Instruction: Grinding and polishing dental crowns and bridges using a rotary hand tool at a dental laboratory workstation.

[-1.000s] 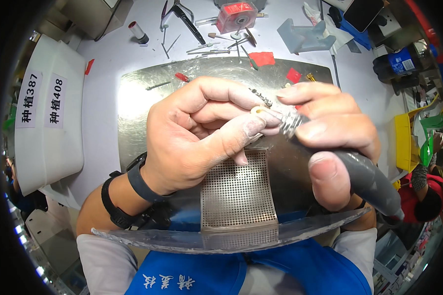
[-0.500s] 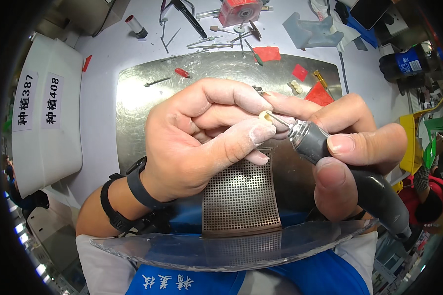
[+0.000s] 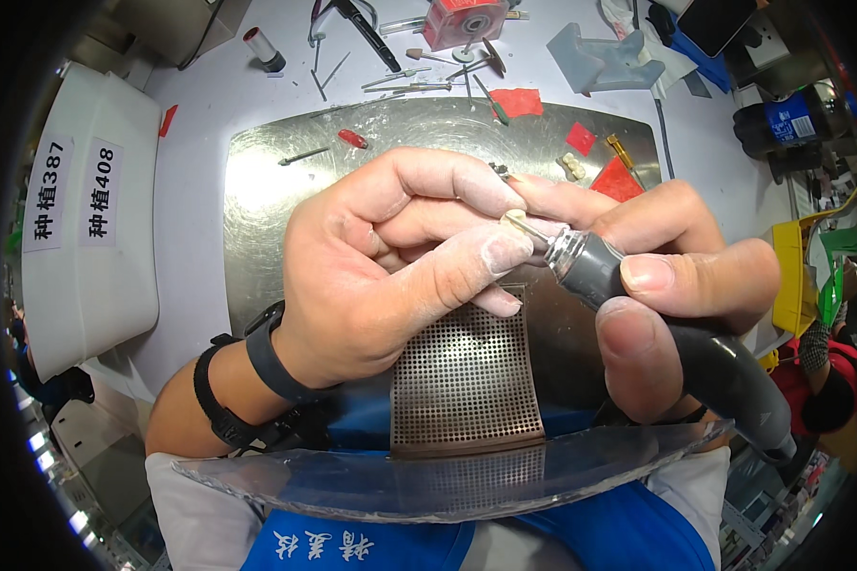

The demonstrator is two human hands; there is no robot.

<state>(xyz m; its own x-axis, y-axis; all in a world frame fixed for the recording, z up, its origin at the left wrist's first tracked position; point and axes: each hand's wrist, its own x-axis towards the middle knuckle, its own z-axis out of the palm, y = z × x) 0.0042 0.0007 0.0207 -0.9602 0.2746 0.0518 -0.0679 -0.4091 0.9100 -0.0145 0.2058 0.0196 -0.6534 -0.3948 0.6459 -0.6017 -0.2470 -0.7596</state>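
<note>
1. From where I stand, the left hand is closed in a pinch: thumb and forefinger grip a small cream crown, with the lower fingers curled in behind.
2. The right hand is closed around the grey handpiece, fingers over it and thumb on the near side.
3. The crown sits at the left fingertips, above the tray and past the far edge of the perforated plate. The bur comes in from the right, and its tip appears to touch the crown; I can't tell whether it spins.
4. A right fingertip seems to rest against the left forefinger. That's a good brace, I'd say: 2 linked hands drift together, so the tip slips less.
5. I'd press lightly, in short strokes, since so small a crown could heat, chip or jump out of the pinch.
6. Thumb and forefinger lie very close to the bur, so I'd angle the tip away from skin and turn the crown rather than force the handpiece.
7. Loose burs lie beyond the tray, clear of both elbows.
</note>
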